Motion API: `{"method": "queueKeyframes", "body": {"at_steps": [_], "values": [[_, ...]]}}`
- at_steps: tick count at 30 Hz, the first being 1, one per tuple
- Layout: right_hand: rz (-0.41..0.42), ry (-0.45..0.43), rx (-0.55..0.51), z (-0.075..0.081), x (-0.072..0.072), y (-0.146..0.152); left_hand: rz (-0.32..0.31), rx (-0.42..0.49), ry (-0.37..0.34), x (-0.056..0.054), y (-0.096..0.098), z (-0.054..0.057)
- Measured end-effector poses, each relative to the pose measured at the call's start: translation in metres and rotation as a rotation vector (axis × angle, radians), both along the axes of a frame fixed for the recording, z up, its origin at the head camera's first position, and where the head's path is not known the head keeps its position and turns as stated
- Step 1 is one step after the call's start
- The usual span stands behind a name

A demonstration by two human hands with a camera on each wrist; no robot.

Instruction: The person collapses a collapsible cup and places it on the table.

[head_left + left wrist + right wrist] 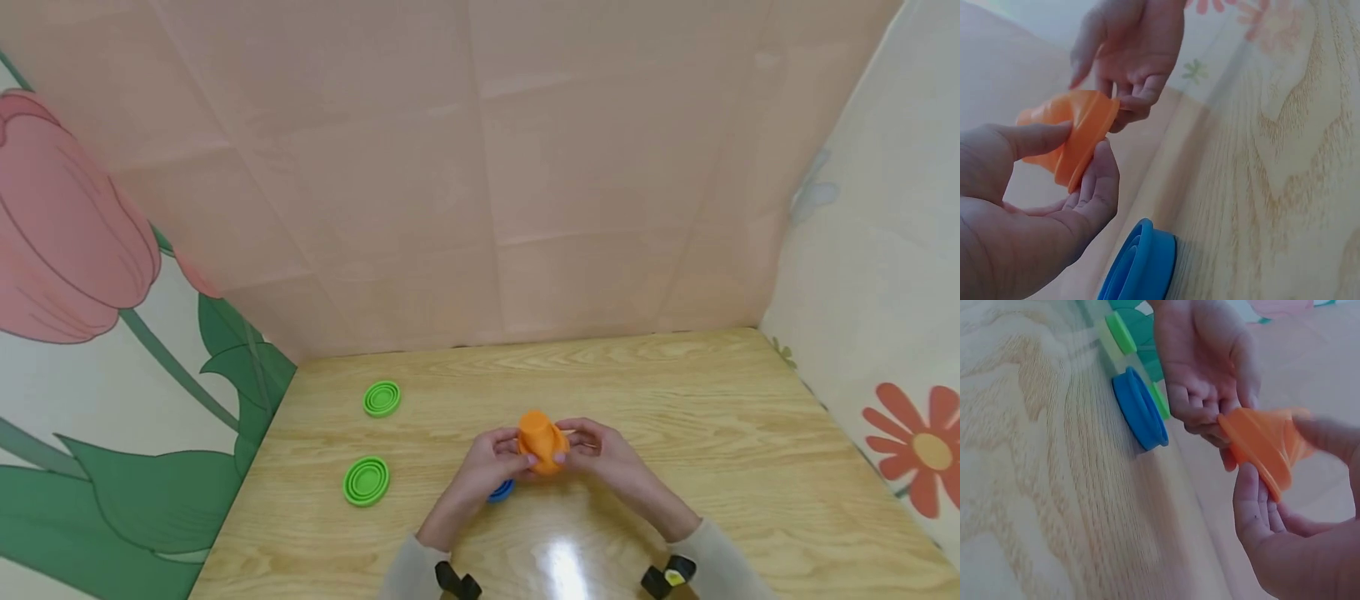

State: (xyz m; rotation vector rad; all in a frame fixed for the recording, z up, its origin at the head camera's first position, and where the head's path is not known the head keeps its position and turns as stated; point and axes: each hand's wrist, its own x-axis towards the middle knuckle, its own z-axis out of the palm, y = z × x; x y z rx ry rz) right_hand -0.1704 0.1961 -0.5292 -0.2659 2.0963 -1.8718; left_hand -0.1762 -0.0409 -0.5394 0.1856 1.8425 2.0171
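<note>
An orange collapsible cup (pixel 542 443) is held above the table between both hands, its narrow end up and its wide rim turned down. Its wall looks partly folded and uneven. My left hand (pixel 491 461) pinches one side, thumb on the wall and fingers under the rim (pixel 1099 142). On the opposite side my right hand (pixel 603 454) holds it, with fingers at the rim and a blurred thumb on the wall (pixel 1265 440). Below the left hand lies a blue collapsed cup (pixel 501 491), partly hidden by that hand; the left wrist view shows this blue cup (pixel 1141 265) nearer.
Two green collapsed cups lie on the left part of the wooden table (pixel 712 433): one green cup (pixel 382 399) farther back, the other green cup (pixel 367 481) nearer. A pink sheet (pixel 390 183) hangs behind the table, with flower-printed sheets on both sides.
</note>
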Motion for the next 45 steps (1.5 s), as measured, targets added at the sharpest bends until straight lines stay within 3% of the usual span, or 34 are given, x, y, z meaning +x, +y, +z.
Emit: {"method": "queueKeyframes", "body": {"at_steps": [5,28,40,45], "values": [[0.028,0.003,0.004,-0.006,-0.003,0.003,-0.002,-0.026,-0.003,-0.001,0.000,0.003],[-0.151,0.053,0.196,-0.010,-0.004,-0.015,0.122,-0.099,-0.009,0.005,0.010,-0.002],[-0.202,0.101,0.264,-0.008,-0.002,-0.021,0.127,-0.061,0.007,0.005,0.013,-0.005],[-0.132,0.048,0.198,-0.012,-0.005,-0.014,0.079,-0.009,-0.003,0.003,0.008,-0.002]]}}
